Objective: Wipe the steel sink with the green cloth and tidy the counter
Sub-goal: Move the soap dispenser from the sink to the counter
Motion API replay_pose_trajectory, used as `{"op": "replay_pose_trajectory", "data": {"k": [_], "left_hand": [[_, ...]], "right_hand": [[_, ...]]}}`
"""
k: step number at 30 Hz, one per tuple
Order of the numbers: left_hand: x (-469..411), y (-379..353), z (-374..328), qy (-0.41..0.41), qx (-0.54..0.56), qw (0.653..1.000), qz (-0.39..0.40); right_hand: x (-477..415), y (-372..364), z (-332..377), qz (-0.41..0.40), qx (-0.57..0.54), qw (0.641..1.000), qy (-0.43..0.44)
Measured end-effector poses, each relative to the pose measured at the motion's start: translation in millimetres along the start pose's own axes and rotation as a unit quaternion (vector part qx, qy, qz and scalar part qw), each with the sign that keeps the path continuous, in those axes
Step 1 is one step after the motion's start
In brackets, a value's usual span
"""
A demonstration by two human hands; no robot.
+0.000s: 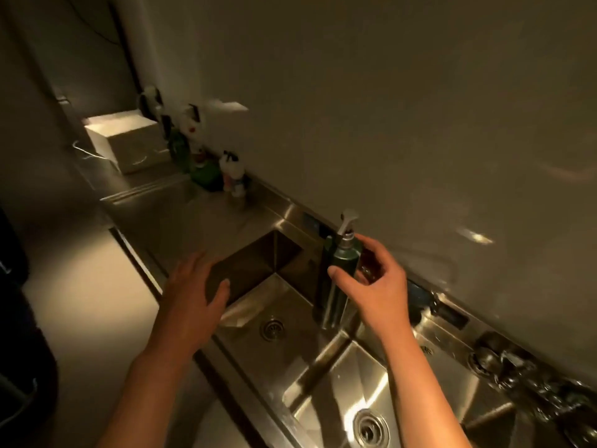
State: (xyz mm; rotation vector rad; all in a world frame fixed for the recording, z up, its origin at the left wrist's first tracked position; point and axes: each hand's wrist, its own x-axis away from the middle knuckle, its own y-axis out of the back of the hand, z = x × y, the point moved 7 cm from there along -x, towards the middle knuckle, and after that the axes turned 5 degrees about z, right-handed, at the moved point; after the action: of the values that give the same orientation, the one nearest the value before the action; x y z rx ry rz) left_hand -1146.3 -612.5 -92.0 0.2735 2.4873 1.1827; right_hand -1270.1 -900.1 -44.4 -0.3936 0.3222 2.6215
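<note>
Your right hand [378, 286] gripped a dark green pump bottle [344, 265], thumb on its near side and fingers curled round the far side, just under the pale pump head. The bottle stood roughly upright over the far edge of the steel sink [281, 250], close to the divider between the two basins. What it contained could not be seen through its dark body. Your left hand [193, 292] was released, fingers spread and straight, over the near rim of the left basin and holding nothing.

The left basin showed a round drain [272, 329] in its floor. The right basin [336, 376], nearer to you, had its own drain [368, 426] and bright glare on its steel.

The sink sat in a steel desk [181, 215] that ran along a plain pale wall [387, 92]. At the far left of the desk stood a white box [129, 140], and beside it against the wall a cluster of bottles [231, 176]. A green shape [202, 176] lay among them, too blurred to tell whether it was the green cloth. Blurred metal fittings [504, 360] ran along the wall side at the right. A pale floor [80, 286] lay to the left of the desk.
</note>
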Motion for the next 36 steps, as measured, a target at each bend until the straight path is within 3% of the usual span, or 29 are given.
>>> {"op": "replay_pose_trajectory", "data": {"k": [8, 17, 27, 36], "left_hand": [[3, 121, 102, 0.002, 0.002, 0.996, -0.094], [39, 208, 208, 0.083, 0.015, 0.988, -0.13], [59, 250, 293, 0.151, 0.007, 0.973, -0.172], [-2, 251, 357, 0.201, -0.007, 0.965, -0.169]], "right_hand": [[-19, -142, 52, 0.039, -0.005, 0.998, 0.047], [-28, -286, 84, 0.114, -0.014, 0.991, 0.075], [-58, -406, 82, 0.206, -0.049, 0.975, 0.063], [-131, -488, 29, 0.235, -0.071, 0.969, 0.015]]}}
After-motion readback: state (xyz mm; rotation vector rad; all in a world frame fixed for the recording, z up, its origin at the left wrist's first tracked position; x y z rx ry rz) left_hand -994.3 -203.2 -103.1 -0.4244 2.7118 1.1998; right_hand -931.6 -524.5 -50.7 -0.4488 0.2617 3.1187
